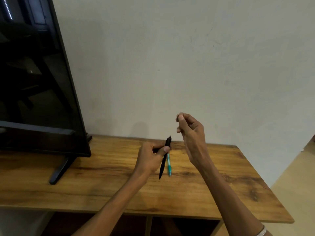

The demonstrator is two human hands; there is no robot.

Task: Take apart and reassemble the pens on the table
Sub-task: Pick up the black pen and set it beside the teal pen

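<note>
My left hand point(150, 159) grips a black pen point(164, 160) around its upper half, tip pointing down toward me, just above the wooden table point(102, 184). The pen's top end sticks up past my thumb. My right hand point(190, 132) is raised above and to the right of the pen, its thumb and forefinger pinched on a small dark piece point(178, 118), too small to identify. A teal pen point(169, 165) lies flat on the table right beside the black pen, partly hidden by my left thumb.
A dark flat screen point(37, 82) on a black stand point(58, 171) fills the left of the table. A pale wall rises directly behind. The table's right edge drops to a tan floor point(293, 176). Open shelf compartments lie under the front edge.
</note>
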